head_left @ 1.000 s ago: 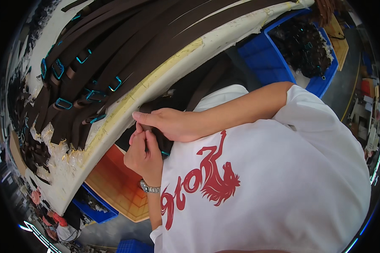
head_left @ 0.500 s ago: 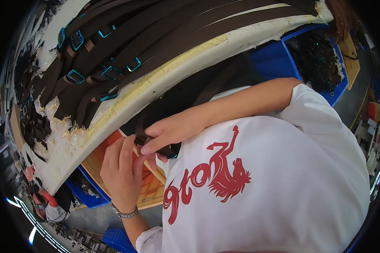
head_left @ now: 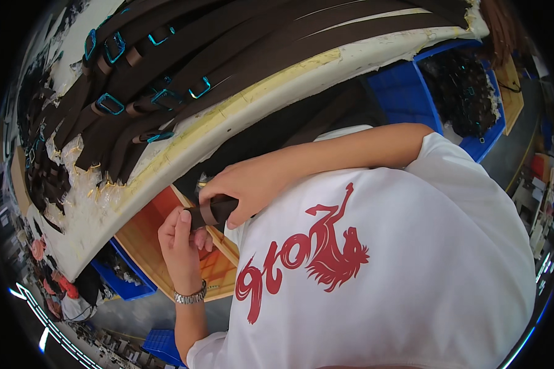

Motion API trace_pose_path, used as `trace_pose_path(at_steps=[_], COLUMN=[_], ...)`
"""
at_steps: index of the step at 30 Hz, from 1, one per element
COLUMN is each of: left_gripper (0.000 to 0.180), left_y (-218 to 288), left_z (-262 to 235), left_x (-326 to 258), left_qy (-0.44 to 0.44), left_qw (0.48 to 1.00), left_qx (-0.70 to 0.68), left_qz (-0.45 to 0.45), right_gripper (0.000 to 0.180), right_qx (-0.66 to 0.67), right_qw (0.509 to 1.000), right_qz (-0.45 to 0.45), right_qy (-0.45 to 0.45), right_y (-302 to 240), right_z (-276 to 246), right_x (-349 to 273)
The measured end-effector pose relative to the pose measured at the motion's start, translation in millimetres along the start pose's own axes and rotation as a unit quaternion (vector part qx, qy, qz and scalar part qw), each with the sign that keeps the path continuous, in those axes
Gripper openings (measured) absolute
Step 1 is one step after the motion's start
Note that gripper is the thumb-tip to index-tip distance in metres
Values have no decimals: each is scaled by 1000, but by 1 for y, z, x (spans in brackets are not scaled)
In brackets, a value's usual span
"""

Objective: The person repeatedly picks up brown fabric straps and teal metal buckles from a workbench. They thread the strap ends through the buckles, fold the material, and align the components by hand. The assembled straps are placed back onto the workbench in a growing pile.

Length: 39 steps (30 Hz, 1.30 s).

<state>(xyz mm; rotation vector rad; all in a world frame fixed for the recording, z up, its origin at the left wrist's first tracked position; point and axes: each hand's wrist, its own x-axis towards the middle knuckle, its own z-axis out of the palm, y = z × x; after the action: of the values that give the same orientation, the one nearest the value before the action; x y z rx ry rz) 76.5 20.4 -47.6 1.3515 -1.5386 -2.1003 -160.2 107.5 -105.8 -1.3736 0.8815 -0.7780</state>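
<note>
The left hand (head_left: 181, 243), a metal watch (head_left: 189, 296) on its wrist, rises from six o'clock with fingers curled, thumb pinching the end of a dark brown strap (head_left: 210, 212). The right hand (head_left: 243, 187) reaches in from three o'clock on a bare forearm, its fingers wrapped over the same strap. The strap sits between both hands, just left of picture centre, close to the white shirt (head_left: 381, 277) with its red print. The strap looks smooth and leathery, flat and narrow. At twelve o'clock a worn pale tabletop (head_left: 277, 92) carries many long brown straps with teal rectangular buckles (head_left: 109, 103). Below the hands lies an orange wooden tray (head_left: 148, 240). At two o'clock a blue bin (head_left: 412, 92) holds dark pieces.
</note>
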Motion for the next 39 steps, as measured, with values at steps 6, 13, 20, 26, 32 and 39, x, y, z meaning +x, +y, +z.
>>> trace_pose_path(at_steps=[6,13,20,26,32,39], left_gripper=[30,44,44,34,22,26], left_y=[0,-1,-6,-22,20,1], left_z=[9,27,9,-21,30,47], left_x=[-23,14,9,0,-2,0], left_qy=[99,-10,85,-9,-189,-159], left_qw=[975,926,961,964,943,971], left_qx=[149,167,111,198,239,113], left_qz=[132,339,240,175,136,138], right_gripper=[47,28,29,30,20,19], right_qx=[-141,-43,9,90,66,227], right_qw=[980,993,996,992,989,964], right_qz=[70,-51,-57,-83,-80,67], right_qy=[123,100,74,34,102,122], right_y=[-42,-40,-36,-28,-27,-26], right_z=[-10,-10,-14,-12,-3,-9], right_x=[-38,-47,-66,-76,-69,-62])
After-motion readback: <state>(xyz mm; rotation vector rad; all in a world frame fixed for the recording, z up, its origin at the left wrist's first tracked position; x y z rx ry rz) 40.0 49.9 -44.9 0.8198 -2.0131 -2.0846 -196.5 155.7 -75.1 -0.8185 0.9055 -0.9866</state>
